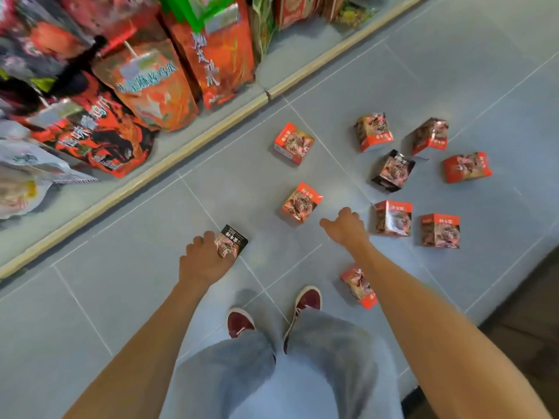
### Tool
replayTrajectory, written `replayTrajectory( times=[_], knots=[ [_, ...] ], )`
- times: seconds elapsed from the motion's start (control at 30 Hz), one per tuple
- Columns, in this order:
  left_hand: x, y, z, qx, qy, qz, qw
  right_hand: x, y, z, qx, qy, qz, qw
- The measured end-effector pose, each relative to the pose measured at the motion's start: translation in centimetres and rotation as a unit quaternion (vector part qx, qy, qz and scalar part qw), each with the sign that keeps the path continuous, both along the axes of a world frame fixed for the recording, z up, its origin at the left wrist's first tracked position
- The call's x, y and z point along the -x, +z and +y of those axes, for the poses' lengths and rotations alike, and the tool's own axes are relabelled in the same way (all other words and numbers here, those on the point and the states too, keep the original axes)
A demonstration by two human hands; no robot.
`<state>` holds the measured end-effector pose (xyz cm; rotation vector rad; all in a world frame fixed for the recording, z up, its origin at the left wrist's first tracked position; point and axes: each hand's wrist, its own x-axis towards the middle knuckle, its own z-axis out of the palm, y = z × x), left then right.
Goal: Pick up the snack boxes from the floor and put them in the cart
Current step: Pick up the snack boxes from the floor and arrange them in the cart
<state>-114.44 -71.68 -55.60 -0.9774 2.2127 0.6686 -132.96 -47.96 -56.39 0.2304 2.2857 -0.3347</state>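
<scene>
Underfoot, a grey tiled floor is seen, edged at the left by a low shelf on which large red snack bags are stood. At the far right a darker strip of flooring is visible. A black box is gripped by the left hand, fingers closed on its left edge; its long axis is tilted, with the dark top end pointed up and right, away from the wrist. Just beyond the right hand, a red box is laid on the floor, tilted the same way. The right hand is held loosely curled above the tiles, with nothing gripped. Further right of it, more boxes are scattered at mixed angles; one is partly hidden beneath the right forearm.
</scene>
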Motion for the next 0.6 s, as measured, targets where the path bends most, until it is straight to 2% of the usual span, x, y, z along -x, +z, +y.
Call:
replayTrajectory(
  times=[0.33, 0.6],
  knots=[
    [-0.4, -23.0, -2.1, 0.039, 0.029, 0.002, 0.999, 2.8, -23.3, -3.3, 0.019, -0.136, 0.039, 0.99],
    [-0.5, -36.6, -2.9, 0.106, -0.003, 0.021, 0.994, 6.6, -35.9, -6.6, -0.003, -0.243, 0.078, 0.967]
  ],
)
